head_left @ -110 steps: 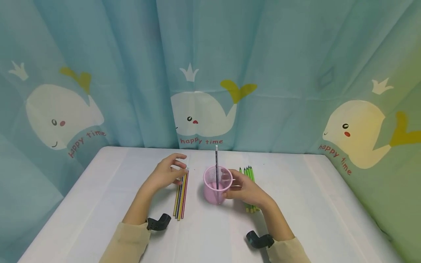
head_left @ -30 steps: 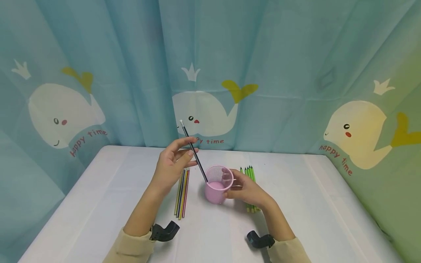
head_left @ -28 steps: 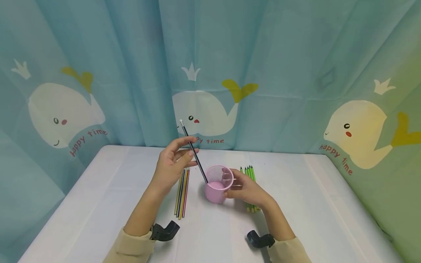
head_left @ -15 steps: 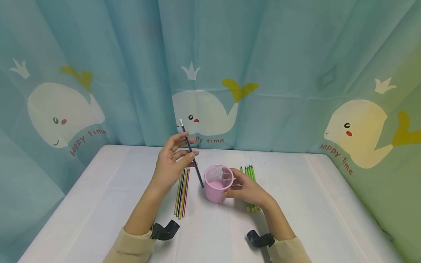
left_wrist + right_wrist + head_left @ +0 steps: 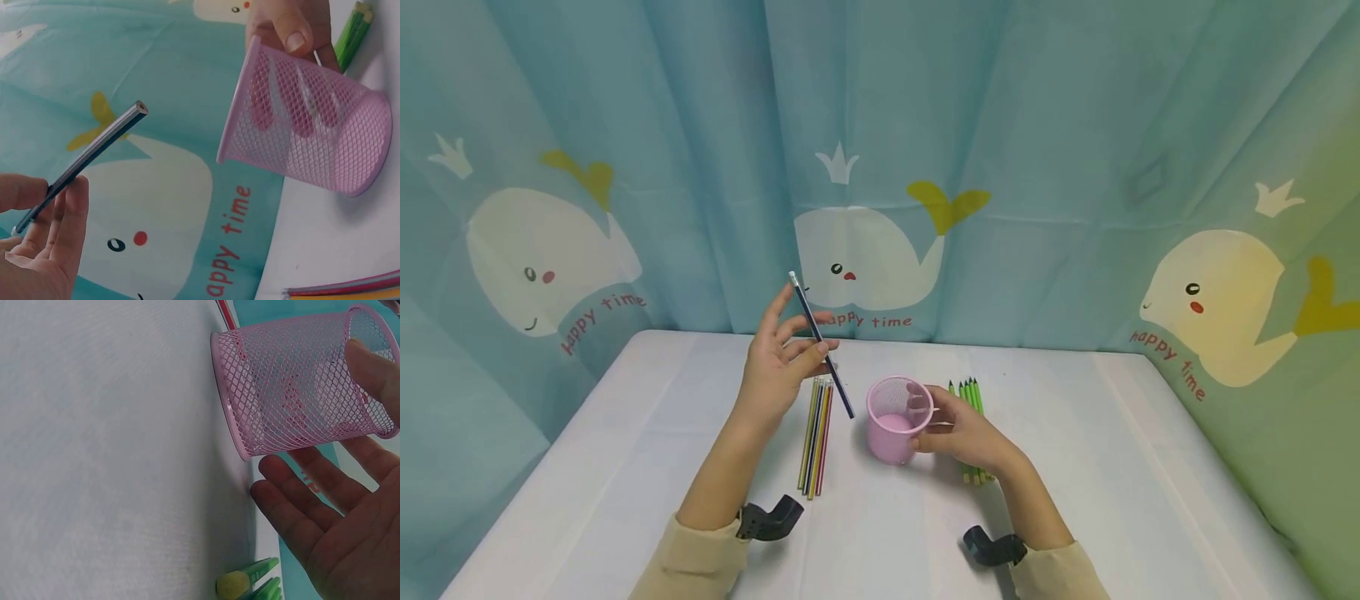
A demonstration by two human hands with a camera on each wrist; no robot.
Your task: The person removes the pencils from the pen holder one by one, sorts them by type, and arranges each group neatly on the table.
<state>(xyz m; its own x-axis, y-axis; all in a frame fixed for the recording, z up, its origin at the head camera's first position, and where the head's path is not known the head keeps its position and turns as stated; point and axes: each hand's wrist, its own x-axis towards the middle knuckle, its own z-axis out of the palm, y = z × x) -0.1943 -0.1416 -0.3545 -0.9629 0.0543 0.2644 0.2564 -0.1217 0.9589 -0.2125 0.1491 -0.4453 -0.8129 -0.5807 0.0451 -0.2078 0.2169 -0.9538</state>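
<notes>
A dark blue-black pencil (image 5: 841, 390) is pinched between the thumb and fingers of my left hand (image 5: 775, 367). It leans in the air left of the pink mesh pencil cup (image 5: 891, 443), its silvery end up. The lower end is flat and unsharpened in the left wrist view, and it is apart from the cup. My right hand (image 5: 966, 429) holds the upright cup from the right. In the right wrist view the thumb lies near the cup's rim, with fingers along the far side. No pencil shows inside the cup.
A row of striped pencils (image 5: 817, 442), several of them in yellow, dark and red, lies left of the cup. Several green pencils (image 5: 976, 398) lie partly behind the right hand. A blue whale-print curtain (image 5: 1060, 150) hangs behind the white table (image 5: 1120, 467).
Earlier the dark pencil stood in the cup; my left hand then had it leaning at the rim. Since then the hand has drawn it off to the left. The right hand stays on the cup.
</notes>
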